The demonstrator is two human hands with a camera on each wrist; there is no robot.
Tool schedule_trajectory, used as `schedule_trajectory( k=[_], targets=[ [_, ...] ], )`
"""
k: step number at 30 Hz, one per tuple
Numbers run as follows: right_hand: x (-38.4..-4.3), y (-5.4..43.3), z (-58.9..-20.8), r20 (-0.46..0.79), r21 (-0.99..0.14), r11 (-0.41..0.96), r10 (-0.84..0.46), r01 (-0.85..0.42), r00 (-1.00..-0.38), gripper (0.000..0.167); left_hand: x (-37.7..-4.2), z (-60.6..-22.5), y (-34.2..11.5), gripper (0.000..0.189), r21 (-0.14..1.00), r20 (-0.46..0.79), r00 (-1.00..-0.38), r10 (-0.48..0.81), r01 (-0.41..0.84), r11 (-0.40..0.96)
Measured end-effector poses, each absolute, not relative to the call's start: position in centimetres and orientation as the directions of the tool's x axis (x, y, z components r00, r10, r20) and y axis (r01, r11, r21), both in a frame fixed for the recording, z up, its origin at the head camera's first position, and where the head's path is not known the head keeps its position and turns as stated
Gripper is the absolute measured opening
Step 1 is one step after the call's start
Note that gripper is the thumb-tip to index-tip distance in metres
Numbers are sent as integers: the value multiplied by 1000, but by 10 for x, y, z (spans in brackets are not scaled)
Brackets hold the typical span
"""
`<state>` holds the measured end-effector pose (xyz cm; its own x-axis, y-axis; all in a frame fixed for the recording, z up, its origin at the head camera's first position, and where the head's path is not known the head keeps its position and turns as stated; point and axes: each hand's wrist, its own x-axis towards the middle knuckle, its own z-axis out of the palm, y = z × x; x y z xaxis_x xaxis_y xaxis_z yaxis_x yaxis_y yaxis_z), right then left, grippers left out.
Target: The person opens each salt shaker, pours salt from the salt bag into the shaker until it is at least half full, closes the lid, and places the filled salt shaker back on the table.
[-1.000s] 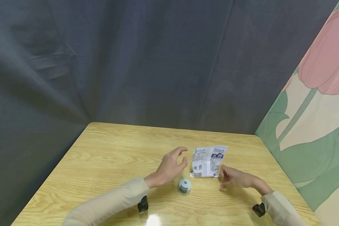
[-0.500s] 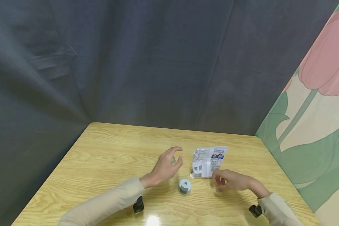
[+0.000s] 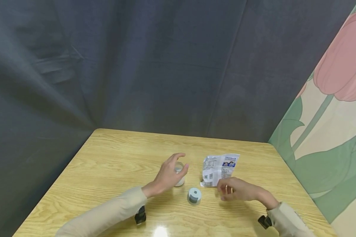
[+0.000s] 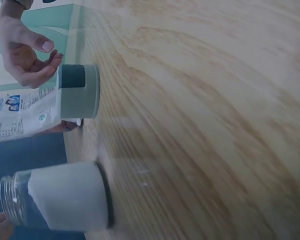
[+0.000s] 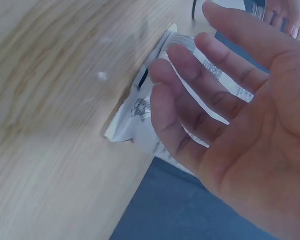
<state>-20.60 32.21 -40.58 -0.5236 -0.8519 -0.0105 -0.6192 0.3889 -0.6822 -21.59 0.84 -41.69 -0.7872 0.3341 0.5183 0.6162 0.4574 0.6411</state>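
An uncapped glass jar [image 4: 65, 197] with a screw-thread neck stands on the table, mostly full of something white. My left hand [image 3: 167, 176] is beside it with curved, spread fingers, overlapping it in the head view. In front of the jar stands a pale green cap [image 3: 194, 196] with a dark grey patch. A white printed packet [image 3: 215, 169] stands upright behind and to the right of the cap. My right hand [image 3: 238, 189] hovers by the packet's lower right, fingers loosely curled. In the right wrist view its palm [image 5: 260, 125] shows, with nothing held.
The wooden table [image 3: 115, 154] extends to the left and behind the things. A dark curtain [image 3: 166, 65] hangs along its back edge, and a wall with a painted tulip [image 3: 341, 59] borders the right side.
My left hand has moved left, uncovering more of the jar. My right hand has shifted left along the packet's lower edge. The cap and packet stay in place.
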Motion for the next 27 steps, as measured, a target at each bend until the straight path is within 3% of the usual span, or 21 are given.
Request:
schedule_trajectory(
  k=[9,27],
  targets=[
    [-203,308,-400,11,-630,432,-825,-645,-564,15,-217,-423,1,61,711,397,-853,338,519,474],
    [-202,277,-414,196,-524,432,-777,-734,-598,30,-216,-432,-9,72,749,352,-882,314,467,470]
  ],
)
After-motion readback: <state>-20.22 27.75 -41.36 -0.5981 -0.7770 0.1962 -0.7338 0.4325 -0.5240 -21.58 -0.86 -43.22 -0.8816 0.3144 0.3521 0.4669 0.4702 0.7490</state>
